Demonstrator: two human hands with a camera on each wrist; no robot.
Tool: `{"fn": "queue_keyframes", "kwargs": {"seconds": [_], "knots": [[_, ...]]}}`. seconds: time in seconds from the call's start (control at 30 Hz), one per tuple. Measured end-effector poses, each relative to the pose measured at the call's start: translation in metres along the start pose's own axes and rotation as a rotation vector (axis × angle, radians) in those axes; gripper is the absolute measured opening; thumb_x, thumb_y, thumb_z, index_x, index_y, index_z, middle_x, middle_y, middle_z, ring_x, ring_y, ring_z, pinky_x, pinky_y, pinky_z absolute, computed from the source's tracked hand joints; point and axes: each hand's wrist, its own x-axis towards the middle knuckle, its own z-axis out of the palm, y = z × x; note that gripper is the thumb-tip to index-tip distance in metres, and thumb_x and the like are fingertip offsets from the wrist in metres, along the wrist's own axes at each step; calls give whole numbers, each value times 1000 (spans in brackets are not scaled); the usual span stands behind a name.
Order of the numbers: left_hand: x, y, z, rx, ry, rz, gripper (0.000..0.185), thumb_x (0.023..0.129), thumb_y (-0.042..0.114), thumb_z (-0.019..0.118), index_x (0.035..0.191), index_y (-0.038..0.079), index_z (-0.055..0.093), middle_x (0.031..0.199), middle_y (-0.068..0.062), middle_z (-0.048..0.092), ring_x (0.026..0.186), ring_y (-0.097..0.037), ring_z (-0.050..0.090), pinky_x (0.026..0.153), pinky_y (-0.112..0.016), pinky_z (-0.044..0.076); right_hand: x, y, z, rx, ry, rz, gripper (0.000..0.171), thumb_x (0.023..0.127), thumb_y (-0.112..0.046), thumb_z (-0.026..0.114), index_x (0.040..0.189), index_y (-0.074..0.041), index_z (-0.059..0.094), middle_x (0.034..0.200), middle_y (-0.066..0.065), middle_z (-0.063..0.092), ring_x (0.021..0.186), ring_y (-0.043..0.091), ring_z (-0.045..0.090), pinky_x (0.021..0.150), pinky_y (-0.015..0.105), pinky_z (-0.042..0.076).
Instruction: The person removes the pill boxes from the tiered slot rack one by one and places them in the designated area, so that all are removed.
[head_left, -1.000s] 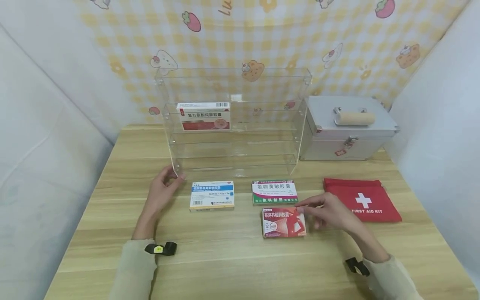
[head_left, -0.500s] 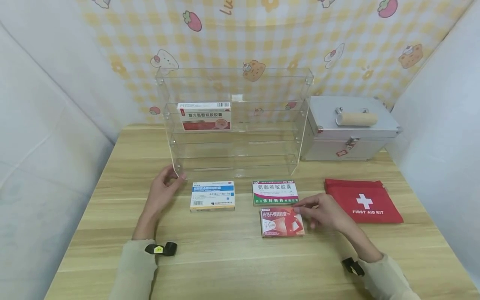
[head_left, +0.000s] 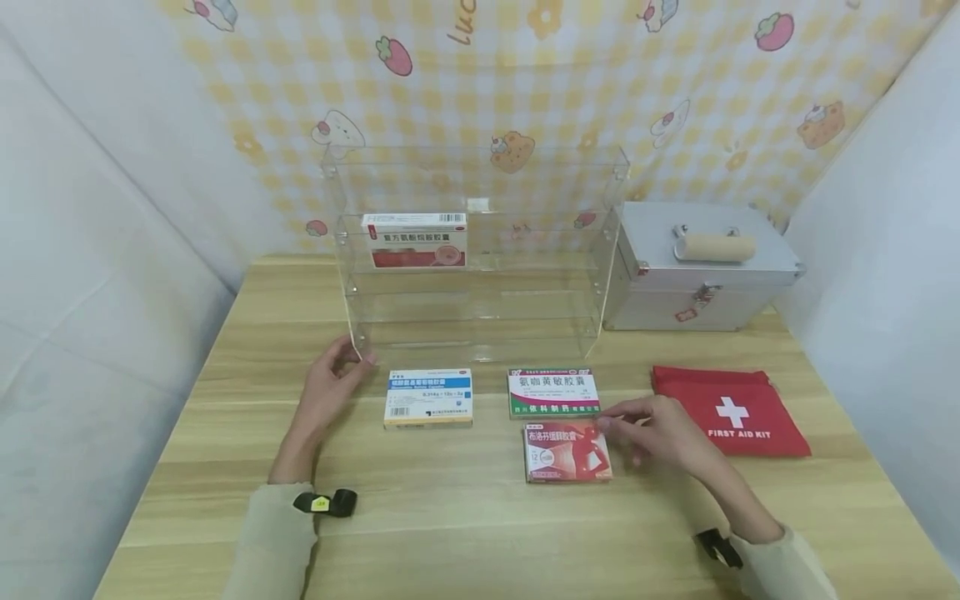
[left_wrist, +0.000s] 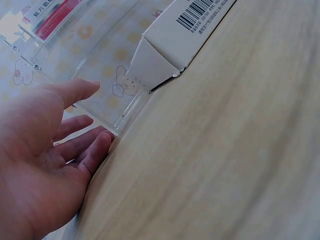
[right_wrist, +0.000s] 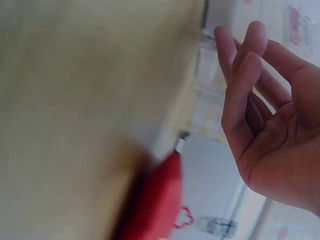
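My left hand holds the lower left corner of a clear acrylic display rack, its thumb and fingers on either side of the side panel. In the left wrist view the left hand lies low against the table. My right hand is at the upper right corner of a red medicine box; thumb and index tips lie close to it. In the right wrist view the right hand has loosely bent fingers with nothing between them. A green-and-white medicine box lies just behind the red one.
A blue-and-white medicine box lies before the rack. Another red-and-white medicine box stands on the rack's left side. A silver case stands behind a red first aid pouch on the right of the wooden table.
The red medicine box has shifted slightly left under the green-and-white one. My right hand then draws back a little to the right. The left hand stays at the rack.
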Motion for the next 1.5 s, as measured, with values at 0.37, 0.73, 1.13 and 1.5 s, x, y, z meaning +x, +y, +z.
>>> {"fn": "queue_keyframes", "kwargs": {"seconds": [0.37, 0.73, 1.13, 1.5], "knots": [[0, 0, -1, 8, -2, -5, 55, 96, 27, 66, 144, 9, 46, 118, -16, 60, 104, -28, 54, 80, -38, 45, 27, -57, -35, -116, 117, -248, 33, 91, -33, 71, 119, -17, 69, 92, -6, 71, 54, 17, 61, 44, 30, 48], [-7, -5, 4, -6, -1, 7, 55, 94, 37, 67, 142, 16, 49, 113, -9, 62, 92, -27, 57, 74, -38, 49, 95, -166, -62, -299, 284, -505, 35, 93, -32, 69, 125, -19, 66, 107, -1, 71, 55, 6, 60, 44, 31, 45], [-8, -1, 3, 5, 13, 23, 55, 94, 34, 67, 142, 13, 48, 111, -9, 62, 91, -26, 59, 72, -38, 50, 148, -238, -49, -477, 188, -460, 45, 96, -36, 64, 137, -19, 57, 115, 9, 69, 54, 8, 63, 52, 30, 49], [-12, 16, -1, 5, 3, 7, 56, 96, 25, 66, 144, 6, 45, 116, -17, 62, 102, -31, 57, 78, -38, 48, 171, -249, -33, -189, 8, -357, 43, 96, -29, 65, 137, -22, 55, 105, 10, 72, 47, 21, 64, 44, 41, 52]]}}
